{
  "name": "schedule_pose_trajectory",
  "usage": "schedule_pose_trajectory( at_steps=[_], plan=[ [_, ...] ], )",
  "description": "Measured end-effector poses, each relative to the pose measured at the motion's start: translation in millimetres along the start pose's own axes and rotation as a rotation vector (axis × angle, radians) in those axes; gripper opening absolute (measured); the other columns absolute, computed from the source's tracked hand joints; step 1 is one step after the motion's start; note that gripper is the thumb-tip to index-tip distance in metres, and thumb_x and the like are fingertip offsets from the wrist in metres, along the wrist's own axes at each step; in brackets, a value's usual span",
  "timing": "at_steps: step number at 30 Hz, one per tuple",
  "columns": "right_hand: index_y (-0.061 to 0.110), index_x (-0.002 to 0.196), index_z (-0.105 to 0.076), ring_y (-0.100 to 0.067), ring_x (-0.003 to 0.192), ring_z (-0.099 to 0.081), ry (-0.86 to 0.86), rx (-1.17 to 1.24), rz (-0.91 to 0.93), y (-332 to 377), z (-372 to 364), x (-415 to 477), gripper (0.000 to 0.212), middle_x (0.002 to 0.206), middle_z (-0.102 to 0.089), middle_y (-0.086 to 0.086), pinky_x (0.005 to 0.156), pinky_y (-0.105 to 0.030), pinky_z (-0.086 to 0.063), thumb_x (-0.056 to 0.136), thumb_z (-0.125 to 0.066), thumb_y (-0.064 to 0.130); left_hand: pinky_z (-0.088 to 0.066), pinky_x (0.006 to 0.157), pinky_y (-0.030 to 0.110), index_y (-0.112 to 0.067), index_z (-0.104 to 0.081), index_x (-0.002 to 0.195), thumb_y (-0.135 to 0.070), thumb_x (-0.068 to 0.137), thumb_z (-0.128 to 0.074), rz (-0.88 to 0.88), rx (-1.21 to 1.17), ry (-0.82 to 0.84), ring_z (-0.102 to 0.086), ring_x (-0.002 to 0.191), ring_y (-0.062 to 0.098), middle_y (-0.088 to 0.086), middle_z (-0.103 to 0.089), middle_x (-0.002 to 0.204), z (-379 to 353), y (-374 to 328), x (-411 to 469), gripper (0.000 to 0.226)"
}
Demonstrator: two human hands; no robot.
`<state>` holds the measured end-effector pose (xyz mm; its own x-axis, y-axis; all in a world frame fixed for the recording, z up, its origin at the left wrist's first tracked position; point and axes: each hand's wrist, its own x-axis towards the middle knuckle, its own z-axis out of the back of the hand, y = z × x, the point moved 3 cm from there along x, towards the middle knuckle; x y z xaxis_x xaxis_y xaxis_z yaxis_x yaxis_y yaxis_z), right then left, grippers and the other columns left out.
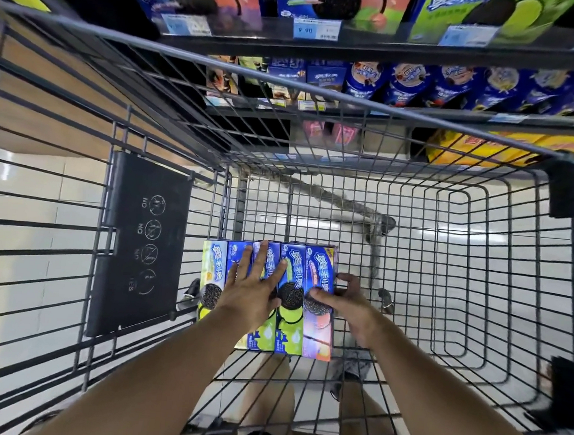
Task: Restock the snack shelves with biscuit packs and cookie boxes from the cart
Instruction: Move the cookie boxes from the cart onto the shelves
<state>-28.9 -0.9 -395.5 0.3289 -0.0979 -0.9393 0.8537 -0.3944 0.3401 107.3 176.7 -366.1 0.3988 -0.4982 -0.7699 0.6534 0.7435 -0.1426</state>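
A person restocking a snack aisle leans over a wire shopping cart (366, 105) parked tight against the snack shelves (395, 50), a position that appears chosen to keep the carry short. At far left, the cart's black plastic child-seat flap (139, 247) lies folded against the basket wall, out of the way of the load. Beside it, a row of five cookie boxes (294, 262) stands on edge on the basket floor, pressed face to face.

The left hand (256, 290) lies flat across the middle of the row, fingers (245, 258) spread wide and straight, apparently to steady the neighbouring boxes so they do not topple. The right hand (347, 304) takes the pink-and-blue box (319, 336) at the row's right end, with the thumb across its printed face and the fingers curled round its outer side, a hold that looks ready to peel it away from the others. The rest of the basket to the right holds nothing visible.

Above, matching boxed cookies (337, 1) already face outward behind a price tag (316, 29), suggesting where the box is bound.
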Motion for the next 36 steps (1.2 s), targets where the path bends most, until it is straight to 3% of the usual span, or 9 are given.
schedule_pose_trajectory(
  at_steps=[4,8,10,13,19,23,27,31,36],
  plan=[
    [0.048,0.121,-0.036,-0.007,0.094,-0.073,0.122,-0.062,0.073,-2,-2,10,0.090,0.103,-0.077,0.007,0.067,-0.017,-0.054,0.063,-0.093,0.008,0.002,0.122,0.052,-0.046,0.010,0.156,-0.051,0.103,-0.041,-0.020,0.006,-0.039,0.033,0.147,0.033,0.000,0.045,0.154,-1,1,0,0.074],
    [0.041,0.152,-0.022,-0.022,0.128,-0.056,0.135,-0.048,0.032,10,4,4,0.130,0.136,-0.061,0.003,0.112,-0.048,-0.036,0.048,-0.099,0.034,0.002,0.123,0.051,-0.047,0.001,0.156,-0.050,0.105,-0.035,-0.024,-0.002,0.001,0.024,0.151,0.031,0.000,0.033,0.162,14,2,-2,0.063],
    [0.048,0.153,-0.017,-0.024,0.126,-0.058,0.147,-0.031,0.018,24,9,-13,0.140,0.136,-0.062,0.004,0.103,-0.048,-0.043,0.041,-0.100,0.042,-0.007,0.125,0.048,-0.043,-0.017,0.157,-0.052,0.105,-0.035,0.014,-0.126,0.041,0.004,0.155,0.029,0.001,0.013,0.168,40,-3,-8,0.056],
    [0.053,0.144,-0.033,-0.018,0.109,-0.069,0.204,-0.045,0.047,63,17,-55,0.118,0.119,-0.072,0.009,0.085,-0.041,-0.054,0.047,-0.098,0.038,-0.034,0.117,0.040,-0.034,-0.041,0.151,-0.064,0.097,-0.045,0.108,-0.671,0.043,-0.042,0.141,0.027,0.004,-0.034,0.161,96,-15,-31,0.062],
    [0.034,0.143,-0.044,-0.027,0.112,-0.066,0.317,-0.159,0.155,174,26,-184,0.097,0.127,-0.069,-0.004,0.105,-0.053,-0.047,0.060,-0.092,0.023,-0.053,0.084,0.040,-0.047,-0.020,0.155,-0.073,0.072,-0.072,0.023,-1.455,0.020,-0.046,0.126,0.020,-0.010,-0.056,0.137,225,-58,-89,0.101],
    [0.019,0.131,-0.057,-0.029,0.105,-0.064,0.403,-0.254,0.242,232,33,-265,0.067,0.123,-0.069,-0.013,0.108,-0.056,-0.043,0.071,-0.085,0.016,-0.056,0.076,0.045,-0.038,-0.062,0.114,-0.058,0.074,-0.080,-0.162,-1.554,0.033,-0.070,0.085,0.022,0.004,-0.071,0.107,299,-83,-135,0.049],
    [0.029,0.118,-0.068,-0.025,0.095,-0.069,0.430,-0.292,0.390,285,40,-344,0.046,0.118,-0.070,-0.012,0.101,-0.048,-0.049,0.075,-0.084,0.021,-0.055,0.082,0.057,-0.019,-0.056,0.113,-0.050,0.070,-0.084,-0.199,-1.617,-0.182,-0.065,0.083,0.034,0.026,-0.065,0.104,359,-97,-187,0.059],
    [0.027,0.137,-0.057,-0.024,0.116,-0.063,0.205,-0.331,0.530,322,66,-400,0.094,0.130,-0.067,-0.002,0.108,-0.047,-0.044,0.054,-0.092,0.056,-0.053,0.069,0.047,-0.022,-0.052,0.100,-0.048,0.080,-0.076,-0.191,-1.735,-0.488,-0.060,0.064,0.026,0.015,-0.061,0.081,412,-105,-232,0.042],
    [0.021,0.124,-0.062,-0.028,0.094,-0.074,0.205,-0.141,0.547,348,103,-445,0.082,0.117,-0.069,-0.010,0.076,-0.035,-0.057,0.054,-0.090,0.053,-0.054,0.059,0.041,-0.018,-0.052,0.107,-0.041,0.085,-0.076,-0.247,-1.994,-0.793,-0.058,0.055,0.024,0.009,-0.062,0.075,468,-110,-277,0.040]
  ],
)
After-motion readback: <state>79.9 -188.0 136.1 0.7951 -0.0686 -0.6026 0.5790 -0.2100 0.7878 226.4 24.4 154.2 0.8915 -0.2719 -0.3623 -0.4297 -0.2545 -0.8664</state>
